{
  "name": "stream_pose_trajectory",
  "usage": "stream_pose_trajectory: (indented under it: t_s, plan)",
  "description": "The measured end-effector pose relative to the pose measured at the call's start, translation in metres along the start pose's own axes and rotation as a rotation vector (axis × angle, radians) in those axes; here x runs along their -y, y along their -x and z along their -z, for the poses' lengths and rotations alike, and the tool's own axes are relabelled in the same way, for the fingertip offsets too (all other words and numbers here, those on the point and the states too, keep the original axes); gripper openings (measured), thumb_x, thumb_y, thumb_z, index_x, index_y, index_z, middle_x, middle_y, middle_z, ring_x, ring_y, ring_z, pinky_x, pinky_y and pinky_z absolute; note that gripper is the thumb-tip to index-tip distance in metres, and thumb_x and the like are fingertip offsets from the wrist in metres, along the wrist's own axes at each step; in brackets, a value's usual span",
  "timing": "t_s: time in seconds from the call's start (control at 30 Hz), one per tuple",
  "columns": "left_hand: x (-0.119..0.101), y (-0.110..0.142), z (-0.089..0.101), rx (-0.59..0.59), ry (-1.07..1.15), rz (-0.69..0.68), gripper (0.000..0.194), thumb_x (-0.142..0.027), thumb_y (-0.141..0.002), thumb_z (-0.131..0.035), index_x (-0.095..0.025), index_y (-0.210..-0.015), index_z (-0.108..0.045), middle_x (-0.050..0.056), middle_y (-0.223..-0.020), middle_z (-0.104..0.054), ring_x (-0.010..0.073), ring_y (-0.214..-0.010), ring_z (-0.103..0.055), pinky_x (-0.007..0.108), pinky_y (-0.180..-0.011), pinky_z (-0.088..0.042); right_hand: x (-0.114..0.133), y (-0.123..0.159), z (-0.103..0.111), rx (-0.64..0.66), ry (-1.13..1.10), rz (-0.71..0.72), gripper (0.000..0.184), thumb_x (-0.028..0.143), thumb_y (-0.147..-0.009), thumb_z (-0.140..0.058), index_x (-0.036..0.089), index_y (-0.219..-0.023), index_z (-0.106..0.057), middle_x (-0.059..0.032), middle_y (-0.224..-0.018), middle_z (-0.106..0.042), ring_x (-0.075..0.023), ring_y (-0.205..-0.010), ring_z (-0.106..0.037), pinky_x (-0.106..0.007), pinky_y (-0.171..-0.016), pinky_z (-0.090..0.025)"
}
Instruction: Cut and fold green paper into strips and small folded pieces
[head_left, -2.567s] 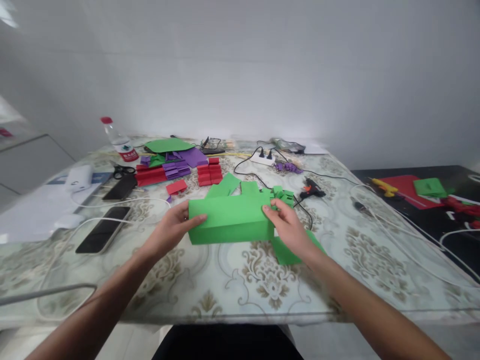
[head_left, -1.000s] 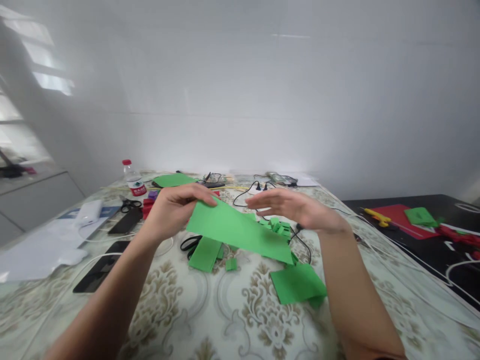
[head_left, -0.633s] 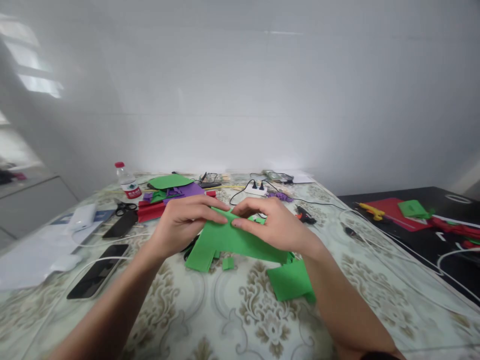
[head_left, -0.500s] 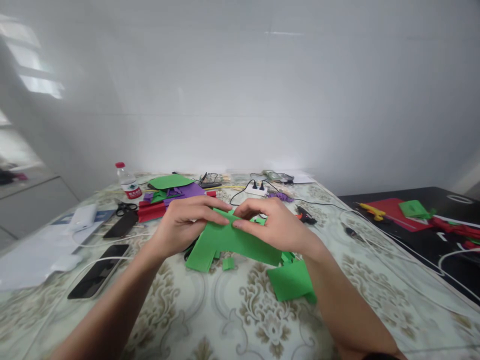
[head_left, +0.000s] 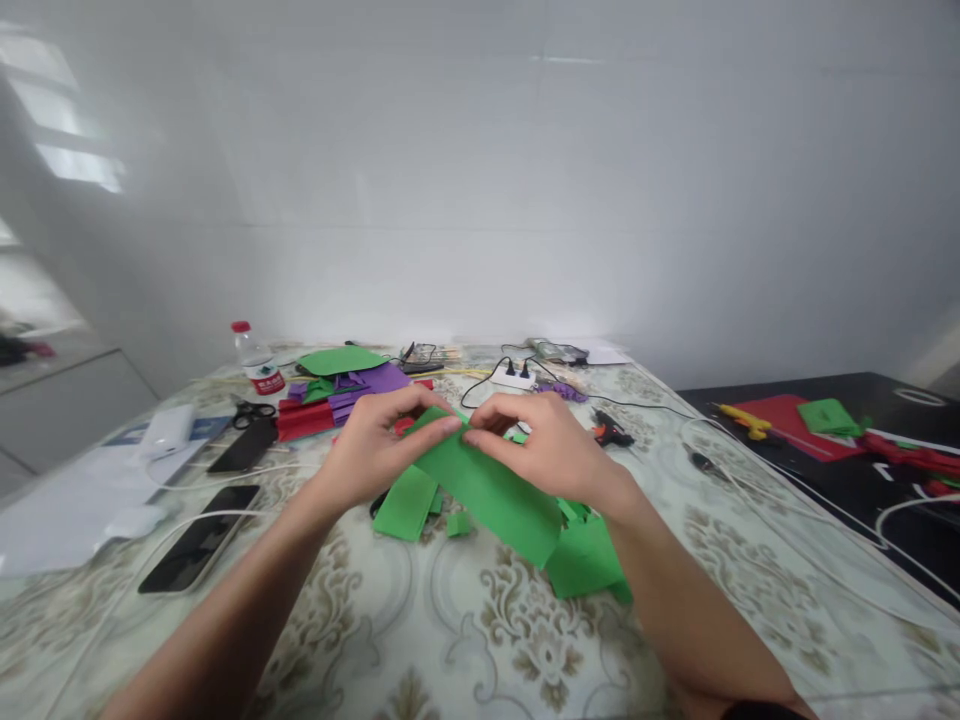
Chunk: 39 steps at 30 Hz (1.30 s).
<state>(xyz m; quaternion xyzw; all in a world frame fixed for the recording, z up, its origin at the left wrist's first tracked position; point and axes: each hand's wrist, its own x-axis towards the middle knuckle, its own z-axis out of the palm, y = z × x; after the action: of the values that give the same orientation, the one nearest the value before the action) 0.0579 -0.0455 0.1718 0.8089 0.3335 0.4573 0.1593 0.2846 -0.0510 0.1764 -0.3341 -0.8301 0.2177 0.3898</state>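
Observation:
Both my hands pinch the upper edge of a green felt sheet (head_left: pixel 499 500), which slants down to the right above the table. My left hand (head_left: pixel 379 440) has thumb and fingers closed on its upper left part. Close beside it, my right hand (head_left: pixel 544 445) grips the same edge between thumb and fingertips. Below lie a green rectangular piece (head_left: pixel 407 502), a small green scrap (head_left: pixel 457 524) and a larger green piece (head_left: pixel 589 560) near my right wrist. A black-handled thing behind the green rectangle is mostly hidden.
On the left are a phone (head_left: pixel 199 540), scissors (head_left: pixel 253 413), a bottle (head_left: pixel 257 360) and a white power bank (head_left: pixel 167 432). Red and purple felt (head_left: pixel 304 418) lies further back. A power strip (head_left: pixel 513 376) and glue gun (head_left: pixel 611 430) stand behind my right hand, with cables across the table.
The green sheet has tilted, its lower right end dropping further down. My left fingers have curled from lying flat along it into a pinch with the thumb in front.

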Motion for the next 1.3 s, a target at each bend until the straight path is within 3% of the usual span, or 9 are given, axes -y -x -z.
stream_pose_trajectory:
  t_s: [0.2, 0.37, 0.53, 0.7, 1.0, 1.07, 1.17, 1.3]
  plan:
    - [0.011, -0.002, 0.019, -0.101, 0.179, 0.136, 0.021, -0.038, -0.091, -0.073, -0.018, -0.083, -0.074, 0.0, -0.073, -0.07, 0.0127, -0.063, -0.06, 0.022, -0.055, -0.045, -0.005, 0.0, 0.008, 0.061, 0.003, -0.024, 0.01, 0.025, -0.094, -0.067, 0.022, -0.087, -0.072, 0.0007, -0.085, -0.077, -0.0144, -0.079, -0.071, -0.026, -0.074, -0.053]
    - [0.019, -0.002, 0.036, -0.259, 0.236, 0.168, 0.021, -0.037, -0.087, -0.078, -0.018, -0.081, -0.073, -0.001, -0.071, -0.067, 0.0105, -0.061, -0.057, 0.019, -0.053, -0.042, -0.007, -0.001, 0.011, 0.117, -0.026, -0.044, 0.008, 0.026, -0.093, -0.068, 0.021, -0.089, -0.072, -0.001, -0.089, -0.077, -0.015, -0.081, -0.071, -0.027, -0.077, -0.054]
    - [0.011, -0.003, 0.024, -0.181, 0.229, 0.16, 0.02, -0.036, -0.087, -0.077, -0.018, -0.081, -0.074, -0.001, -0.068, -0.066, 0.0104, -0.058, -0.055, 0.02, -0.052, -0.041, -0.001, -0.003, 0.002, 0.091, -0.031, -0.021, 0.017, 0.037, -0.098, -0.064, 0.023, -0.102, -0.073, -0.0015, -0.101, -0.078, -0.0156, -0.092, -0.071, -0.026, -0.078, -0.053]
    - [0.009, -0.003, 0.018, -0.185, 0.231, 0.114, 0.019, -0.035, -0.087, -0.077, -0.018, -0.079, -0.075, 0.0, -0.068, -0.067, 0.0116, -0.061, -0.057, 0.021, -0.054, -0.043, -0.001, -0.003, 0.002, 0.14, 0.088, -0.013, 0.019, 0.03, -0.099, -0.062, 0.02, -0.087, -0.072, 0.0003, -0.083, -0.074, -0.0135, -0.076, -0.066, -0.026, -0.071, -0.046]
    - [0.038, -0.011, 0.051, -0.49, 0.527, 0.178, 0.014, -0.029, -0.076, -0.085, -0.019, -0.073, -0.076, 0.0, -0.066, -0.069, 0.0104, -0.056, -0.059, 0.018, -0.052, -0.047, -0.017, 0.001, 0.035, 0.278, 0.184, -0.15, 0.032, 0.041, -0.097, -0.059, 0.02, -0.086, -0.079, -0.0032, -0.077, -0.073, -0.0153, -0.065, -0.059, -0.028, -0.059, -0.039]
    - [0.04, -0.011, 0.056, -0.512, 0.588, 0.168, 0.015, -0.029, -0.073, -0.087, -0.019, -0.071, -0.076, 0.0, -0.067, -0.071, 0.0109, -0.057, -0.06, 0.019, -0.053, -0.049, -0.023, 0.002, 0.042, 0.346, 0.196, -0.195, 0.032, 0.043, -0.095, -0.062, 0.019, -0.084, -0.08, -0.0029, -0.072, -0.073, -0.0153, -0.061, -0.058, -0.028, -0.057, -0.039]
    - [0.04, -0.009, 0.058, -0.389, 0.626, 0.156, 0.017, -0.033, -0.074, -0.088, -0.02, -0.073, -0.078, 0.001, -0.069, -0.072, 0.0116, -0.058, -0.061, 0.02, -0.054, -0.05, -0.029, 0.0, 0.047, 0.338, 0.175, -0.249, 0.032, 0.046, -0.094, -0.063, 0.02, -0.089, -0.08, -0.0049, -0.08, -0.077, -0.0188, -0.069, -0.066, -0.03, -0.063, -0.047]
    - [0.036, -0.006, 0.05, -0.051, 0.549, 0.021, 0.014, -0.035, -0.082, -0.085, -0.021, -0.081, -0.083, 0.007, -0.083, -0.077, 0.0185, -0.079, -0.07, 0.027, -0.07, -0.056, -0.027, -0.005, 0.039, 0.199, -0.033, -0.237, 0.033, 0.049, -0.097, -0.063, 0.023, -0.112, -0.076, -0.0086, -0.116, -0.078, -0.0241, -0.105, -0.072, -0.036, -0.089, -0.056]
